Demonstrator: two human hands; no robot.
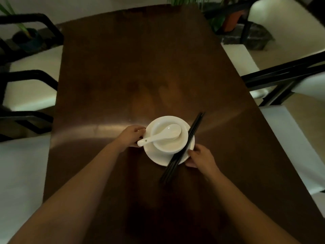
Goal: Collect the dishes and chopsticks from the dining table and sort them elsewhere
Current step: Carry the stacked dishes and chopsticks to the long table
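A white plate sits on the dark wooden table, near its middle. On the plate stands a white bowl with a white spoon lying across it, handle pointing left. Black chopsticks lie slanted over the plate's right side, their near ends jutting past the rim. My left hand grips the plate's left rim. My right hand holds the right rim beside the chopsticks.
Black-framed chairs with pale seats stand along the left side and the right side of the table. Potted plants stand beyond the far end. The room is dim.
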